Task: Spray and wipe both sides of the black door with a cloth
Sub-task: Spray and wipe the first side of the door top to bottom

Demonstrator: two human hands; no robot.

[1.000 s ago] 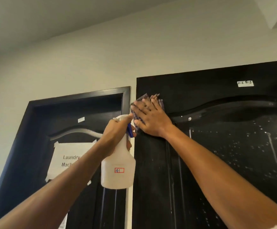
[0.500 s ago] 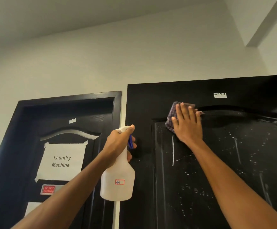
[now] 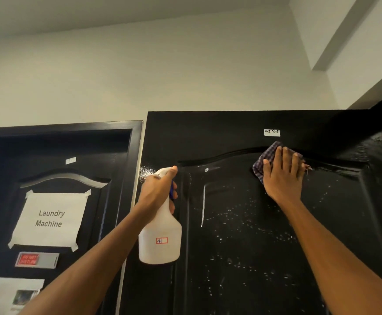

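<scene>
As our flat right hand (image 3: 282, 176) slides the cloth (image 3: 268, 156) rightward along the black door (image 3: 242, 235), wiping seemingly advances; left hand (image 3: 157, 193) grips the spray bottle (image 3: 159, 242).

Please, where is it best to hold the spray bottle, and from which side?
Grip the narrow neck of the spray bottle just under its head, coming from the left, as the left hand does. The neck is slim enough to wrap, and the blue trigger faces the fingers.
</scene>
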